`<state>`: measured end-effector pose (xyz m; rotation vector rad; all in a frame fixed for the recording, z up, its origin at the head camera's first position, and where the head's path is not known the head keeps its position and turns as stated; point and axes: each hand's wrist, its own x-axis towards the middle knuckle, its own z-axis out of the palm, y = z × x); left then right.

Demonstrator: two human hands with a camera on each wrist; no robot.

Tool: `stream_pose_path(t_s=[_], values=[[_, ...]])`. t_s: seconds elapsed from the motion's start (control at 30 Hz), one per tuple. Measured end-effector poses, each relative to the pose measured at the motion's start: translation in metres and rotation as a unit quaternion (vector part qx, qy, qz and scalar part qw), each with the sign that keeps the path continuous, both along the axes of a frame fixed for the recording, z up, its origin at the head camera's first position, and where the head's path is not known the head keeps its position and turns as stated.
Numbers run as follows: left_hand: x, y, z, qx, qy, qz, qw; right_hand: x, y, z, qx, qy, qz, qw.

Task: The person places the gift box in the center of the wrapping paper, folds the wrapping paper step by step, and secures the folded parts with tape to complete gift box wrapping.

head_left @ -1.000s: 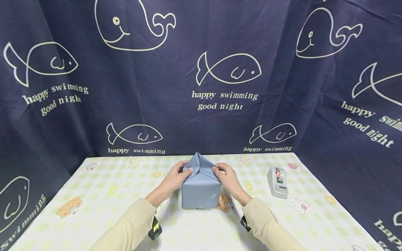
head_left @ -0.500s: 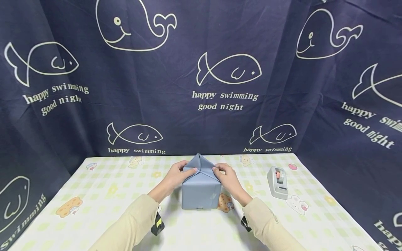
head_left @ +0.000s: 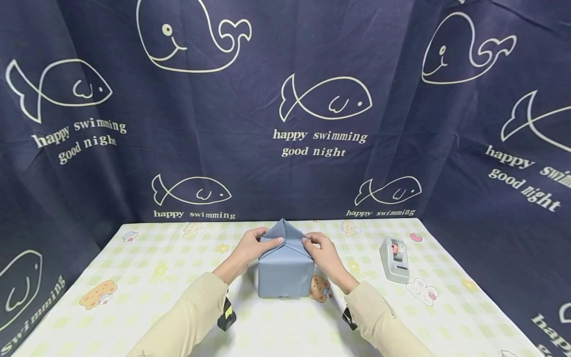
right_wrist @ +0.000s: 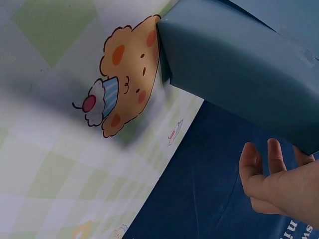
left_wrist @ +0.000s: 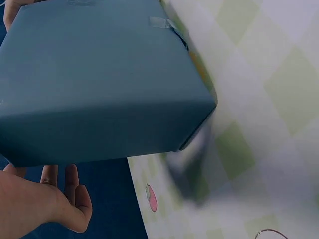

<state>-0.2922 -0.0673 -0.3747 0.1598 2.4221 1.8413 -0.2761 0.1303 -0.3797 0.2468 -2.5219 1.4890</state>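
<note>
A box wrapped in blue-grey paper (head_left: pixel 285 277) stands upright at the middle of the table. Its loose paper end rises at the top as a folded, pointed flap (head_left: pixel 289 232). My left hand (head_left: pixel 249 249) pinches the flap's left side, thumb lying across the front near the centre crease. On the other side my right hand (head_left: pixel 324 252) pinches the right edge between thumb and fingers. In the left wrist view, a strip of clear tape (left_wrist: pixel 160 22) sticks to the wrapped box near an edge. Several fingertips are hidden behind the paper.
A grey tape dispenser (head_left: pixel 394 260) stands on the right of the table. The checked tablecloth (head_left: pixel 147 307) has printed cartoons. A dark blue curtain (head_left: pixel 250 163) with fish drawings hangs behind the table and along both sides.
My left thumb has slid right along the paper towards the middle, and the flap's left fold has shifted slightly right with it. The right hand has stayed almost still.
</note>
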Motion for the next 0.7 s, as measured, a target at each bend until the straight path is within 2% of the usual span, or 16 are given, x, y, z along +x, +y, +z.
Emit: stream_pose_path(t_s=[0.2, 0.33, 0.53, 0.7], values=[[-0.002, 0.003, -0.002, 0.003, -0.014, 0.015, 0.9998, 0.0, 0.0, 0.0, -0.003, -0.002, 0.003, 1.0], [-0.003, 0.004, -0.004, 0.044, -0.053, 0.007, 0.9976, -0.001, 0.0, -0.001, -0.001, 0.001, 0.0, 1.0], [-0.005, -0.001, -0.006, 0.139, -0.108, -0.007, 0.9843, -0.001, 0.0, -0.001, 0.0, 0.003, -0.004, 1.0], [-0.007, -0.006, -0.01, 0.175, -0.129, 0.013, 0.9759, -0.001, 0.0, -0.001, 0.002, 0.003, -0.003, 1.0]])
